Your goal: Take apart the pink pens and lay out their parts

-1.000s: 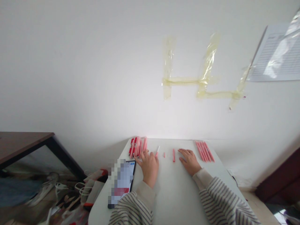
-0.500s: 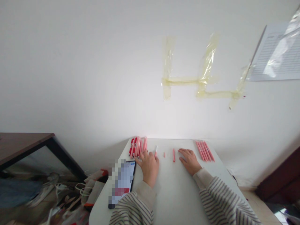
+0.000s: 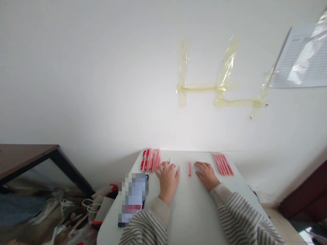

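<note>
My left hand (image 3: pixel 168 178) is over the white table (image 3: pixel 190 211), fingers spread. Its fingers partly cover a thin white piece (image 3: pixel 171 161), and its thumb is close to a small pink piece (image 3: pixel 179 168). I cannot see whether it touches either. A pink pen barrel (image 3: pixel 189 169) lies between my two hands. My right hand (image 3: pixel 207 175) rests flat on the table just right of the barrel, fingers stretched out and holding nothing. Several pink and red pens (image 3: pixel 150 160) lie in a bunch at the back left. Several pink pens (image 3: pixel 223 164) lie side by side at the back right.
A phone (image 3: pixel 134 197), partly blurred out, lies by the table's left edge. The white wall (image 3: pixel 114 85) rises directly behind the table, with yellowed tape (image 3: pixel 199 88) on it. A brown desk (image 3: pixel 28 158) stands at left, above bags and clutter (image 3: pixel 84 214) on the floor.
My left hand has slid to the right, away from the pen bunch and phone, covering more of the white piece and nearing the small pink piece. My right hand has stayed still.
</note>
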`<state>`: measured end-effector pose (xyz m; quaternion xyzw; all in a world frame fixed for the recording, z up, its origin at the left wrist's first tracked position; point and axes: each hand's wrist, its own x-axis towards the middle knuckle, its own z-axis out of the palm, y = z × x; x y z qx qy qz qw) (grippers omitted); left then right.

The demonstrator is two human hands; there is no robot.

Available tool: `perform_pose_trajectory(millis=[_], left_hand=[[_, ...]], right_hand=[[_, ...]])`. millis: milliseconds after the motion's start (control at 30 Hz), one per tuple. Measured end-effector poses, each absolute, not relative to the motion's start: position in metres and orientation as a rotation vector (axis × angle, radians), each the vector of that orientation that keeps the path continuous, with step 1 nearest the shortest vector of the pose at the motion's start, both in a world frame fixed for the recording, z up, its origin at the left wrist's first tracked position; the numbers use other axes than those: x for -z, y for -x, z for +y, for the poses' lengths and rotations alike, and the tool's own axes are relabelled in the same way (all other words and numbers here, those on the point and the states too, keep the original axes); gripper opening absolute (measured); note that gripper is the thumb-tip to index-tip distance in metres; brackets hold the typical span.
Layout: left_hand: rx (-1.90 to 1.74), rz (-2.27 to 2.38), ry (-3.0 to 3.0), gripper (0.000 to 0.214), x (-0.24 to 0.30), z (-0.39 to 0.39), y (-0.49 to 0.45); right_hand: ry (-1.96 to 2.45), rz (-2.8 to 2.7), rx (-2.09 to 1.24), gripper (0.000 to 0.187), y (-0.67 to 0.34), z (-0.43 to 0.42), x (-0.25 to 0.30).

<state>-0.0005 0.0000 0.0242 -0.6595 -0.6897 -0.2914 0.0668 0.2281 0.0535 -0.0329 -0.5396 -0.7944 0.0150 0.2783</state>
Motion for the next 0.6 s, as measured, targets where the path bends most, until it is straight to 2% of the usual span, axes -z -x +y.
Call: perform_pose_trajectory(millis=[600], left_hand=[[0.838,-2.083,2.017,0.014,-0.014,0.009,-0.01]], right_hand=[[1.464,-2.115,-0.038,0.04,-0.225,0.052,0.033]])
